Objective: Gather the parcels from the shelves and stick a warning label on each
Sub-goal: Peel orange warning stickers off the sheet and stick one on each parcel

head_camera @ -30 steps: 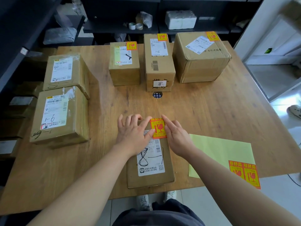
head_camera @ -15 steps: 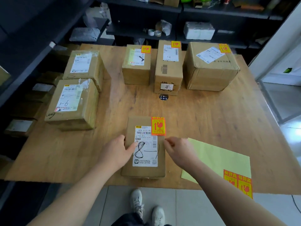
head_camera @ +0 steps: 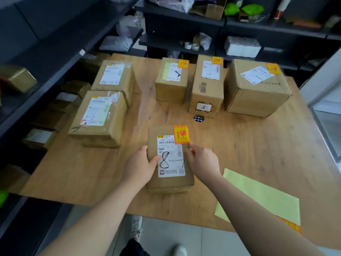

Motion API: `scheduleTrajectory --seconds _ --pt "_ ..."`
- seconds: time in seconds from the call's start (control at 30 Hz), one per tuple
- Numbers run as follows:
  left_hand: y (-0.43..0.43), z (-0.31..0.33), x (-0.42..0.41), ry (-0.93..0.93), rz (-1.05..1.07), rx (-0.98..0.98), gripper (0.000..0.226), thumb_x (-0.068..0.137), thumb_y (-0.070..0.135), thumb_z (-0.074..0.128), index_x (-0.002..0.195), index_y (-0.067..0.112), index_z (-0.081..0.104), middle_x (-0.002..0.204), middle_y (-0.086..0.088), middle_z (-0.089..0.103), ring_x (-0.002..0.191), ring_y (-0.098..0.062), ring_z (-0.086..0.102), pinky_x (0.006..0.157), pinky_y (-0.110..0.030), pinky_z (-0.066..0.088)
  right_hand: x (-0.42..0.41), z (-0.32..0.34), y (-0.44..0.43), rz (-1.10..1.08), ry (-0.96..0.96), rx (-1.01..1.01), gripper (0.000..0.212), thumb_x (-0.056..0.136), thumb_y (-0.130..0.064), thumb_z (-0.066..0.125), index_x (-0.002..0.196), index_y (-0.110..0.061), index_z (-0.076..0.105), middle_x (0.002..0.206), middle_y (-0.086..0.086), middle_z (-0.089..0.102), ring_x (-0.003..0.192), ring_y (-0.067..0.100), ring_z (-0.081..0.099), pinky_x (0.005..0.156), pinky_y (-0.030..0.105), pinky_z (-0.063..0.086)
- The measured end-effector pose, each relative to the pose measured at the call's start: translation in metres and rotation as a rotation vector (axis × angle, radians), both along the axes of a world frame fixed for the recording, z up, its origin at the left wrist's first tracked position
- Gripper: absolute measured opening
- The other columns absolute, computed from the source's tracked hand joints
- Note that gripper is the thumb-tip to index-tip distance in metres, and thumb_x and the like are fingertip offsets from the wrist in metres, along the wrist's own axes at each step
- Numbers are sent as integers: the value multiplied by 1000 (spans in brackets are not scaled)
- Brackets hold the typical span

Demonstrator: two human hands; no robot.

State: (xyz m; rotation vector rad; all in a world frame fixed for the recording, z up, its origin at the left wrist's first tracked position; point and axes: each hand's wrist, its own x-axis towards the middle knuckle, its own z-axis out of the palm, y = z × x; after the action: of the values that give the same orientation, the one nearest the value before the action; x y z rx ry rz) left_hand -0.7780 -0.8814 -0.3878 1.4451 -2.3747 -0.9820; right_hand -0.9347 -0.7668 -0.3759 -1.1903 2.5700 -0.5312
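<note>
While we hold it at the near middle of the table point(head_camera: 249, 145), the parcel point(head_camera: 169, 182) marked 8 lies flat, with a warning label point(head_camera: 180, 134) on its far right corner.
Left hand point(head_camera: 141, 164): fingers wrapped round the parcel's left edge, thumb on the shipping slip.
Right hand point(head_camera: 203, 160): grasping the right edge, thumb on top.
Far row, each with a red label: small box point(head_camera: 170, 89), narrow box point(head_camera: 206, 93), large box point(head_camera: 258, 97).
Left side: far-left box point(head_camera: 112, 78), near-left box point(head_camera: 99, 119).
Near right: yellow sheet point(head_camera: 262, 198).
</note>
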Motion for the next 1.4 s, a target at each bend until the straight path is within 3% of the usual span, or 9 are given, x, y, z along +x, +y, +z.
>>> scheduleTrajectory --seconds 0.2,0.4,0.53,0.63,0.8,0.9,1.0,1.1,1.4 --pt "-55 12 -14 -95 -98 -81 54 91 44 55 136 15 44 105 -5 66 99 -28 61 75 -36 48 -10 7 -68 -314 -113 73 56 91 -60 43 70 -11 61 67 2 62 65 27 59 53 28 40" --pt "-88 7 -18 -121 -211 -60 62 89 48 56 139 14 40 114 -7 65 104 -27 61 83 -38 50 -23 8 -97 -403 -164 185 66 69 -80 56 58 -14 60 64 -1 65 59 17 64 53 31 54" --pt "-95 8 -20 -120 -348 -109 71 93 46 49 151 20 16 150 -10 34 134 -25 37 107 -38 35 -17 1 -81 -396 -299 112 63 66 -77 61 92 -20 71 88 -4 73 77 12 68 65 32 57" --pt "-101 12 -40 -157 -632 -430 62 99 45 36 152 32 5 161 -1 -5 147 -24 0 118 -42 6 -16 2 -72 -270 -181 -56 66 89 -55 53 144 -23 38 146 -1 45 130 17 46 104 35 42" --pt "-104 7 -55 -306 -1000 -523 54 98 50 3 150 38 -1 159 10 -10 146 -17 -13 117 -52 -5 -10 -4 -54 9 -134 -81 49 102 -26 36 150 -23 28 156 -7 26 141 10 28 111 18 22" --pt "-113 3 -38 -280 -884 -450 65 90 57 -2 151 35 5 160 4 -7 147 -18 -8 119 -47 3 -1 -14 -39 -25 -162 -32 44 102 -26 38 145 -19 39 148 -1 42 134 15 42 108 23 32" --pt "-112 11 -26 -232 -599 -121 76 94 57 35 153 21 2 161 -6 -1 146 -25 8 117 -39 17 6 -14 -38 -163 -182 -108 30 99 -23 43 122 -14 60 103 4 72 89 22 65 75 36 50" --pt "-103 19 -25 -157 -442 138 89 92 49 50 152 16 -8 149 -6 38 132 -25 40 104 -36 37 7 -10 -51 -133 -140 -114 19 94 -15 41 85 -11 57 64 -2 60 56 19 49 53 32 37" --pt "-154 31 -68 33 -259 172 88 87 32 67 152 12 11 139 -4 51 124 -22 50 102 -34 41 -42 23 -130 -179 -173 -80 29 97 -19 37 87 -6 62 83 6 66 77 24 60 67 39 51"
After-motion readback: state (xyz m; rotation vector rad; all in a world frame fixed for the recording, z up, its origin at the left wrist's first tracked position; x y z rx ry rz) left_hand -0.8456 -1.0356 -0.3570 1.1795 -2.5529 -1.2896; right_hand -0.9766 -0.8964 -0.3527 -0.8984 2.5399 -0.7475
